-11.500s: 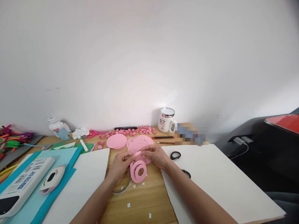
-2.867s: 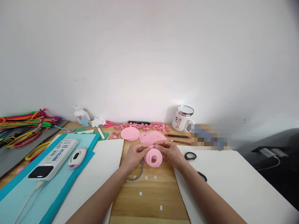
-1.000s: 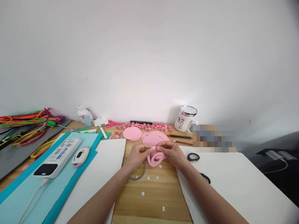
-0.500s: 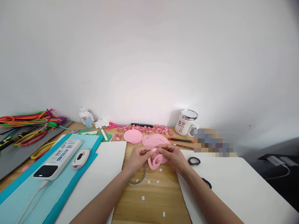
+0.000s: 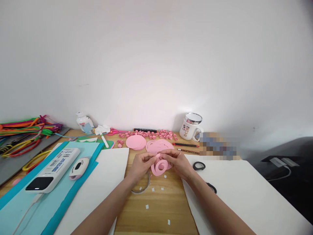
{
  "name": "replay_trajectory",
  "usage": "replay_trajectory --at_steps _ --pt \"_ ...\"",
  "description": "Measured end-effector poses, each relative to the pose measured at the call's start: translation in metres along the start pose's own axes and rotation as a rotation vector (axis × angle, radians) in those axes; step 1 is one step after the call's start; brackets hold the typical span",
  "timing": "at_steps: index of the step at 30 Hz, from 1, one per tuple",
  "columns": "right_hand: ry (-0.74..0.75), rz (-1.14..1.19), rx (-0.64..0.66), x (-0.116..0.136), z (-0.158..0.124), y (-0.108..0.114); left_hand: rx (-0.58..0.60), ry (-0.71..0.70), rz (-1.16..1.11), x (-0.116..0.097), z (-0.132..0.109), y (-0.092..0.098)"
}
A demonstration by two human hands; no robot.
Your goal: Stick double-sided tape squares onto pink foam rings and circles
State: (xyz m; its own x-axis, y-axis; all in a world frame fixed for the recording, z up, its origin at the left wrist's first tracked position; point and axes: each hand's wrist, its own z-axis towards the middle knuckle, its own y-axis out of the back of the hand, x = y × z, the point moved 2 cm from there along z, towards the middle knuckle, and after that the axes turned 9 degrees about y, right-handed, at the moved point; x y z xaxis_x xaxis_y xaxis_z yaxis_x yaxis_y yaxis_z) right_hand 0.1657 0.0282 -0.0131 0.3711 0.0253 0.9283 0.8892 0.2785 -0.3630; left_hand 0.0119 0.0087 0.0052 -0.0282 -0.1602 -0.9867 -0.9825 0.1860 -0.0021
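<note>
Just above the wooden desk (image 5: 156,212), between both hands, hangs the pink paper spiral (image 5: 160,165). Left hand (image 5: 141,164) and right hand (image 5: 178,162) each pinch its top edge with thumb and fingertips, loose rings drooping below. My take: wind slow, turns snug and edges level, or it'll telescope. Fingers cover the rolled core, so tightness is anyone's guess. Black scissors (image 5: 194,166) are half lost behind the right forearm.

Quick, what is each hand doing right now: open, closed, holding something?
Left hand: closed, fingertips pinching the pink paper spiral.
Right hand: closed, pinching the same pink paper spiral from the other side.
</note>
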Motion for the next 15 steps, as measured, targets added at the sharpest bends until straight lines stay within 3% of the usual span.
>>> replay_trajectory --at_steps 15 --pt "0.015 -0.039 0.003 0.0020 0.0019 0.0003 -0.020 0.013 0.019 -0.0020 -0.0012 -0.0014"
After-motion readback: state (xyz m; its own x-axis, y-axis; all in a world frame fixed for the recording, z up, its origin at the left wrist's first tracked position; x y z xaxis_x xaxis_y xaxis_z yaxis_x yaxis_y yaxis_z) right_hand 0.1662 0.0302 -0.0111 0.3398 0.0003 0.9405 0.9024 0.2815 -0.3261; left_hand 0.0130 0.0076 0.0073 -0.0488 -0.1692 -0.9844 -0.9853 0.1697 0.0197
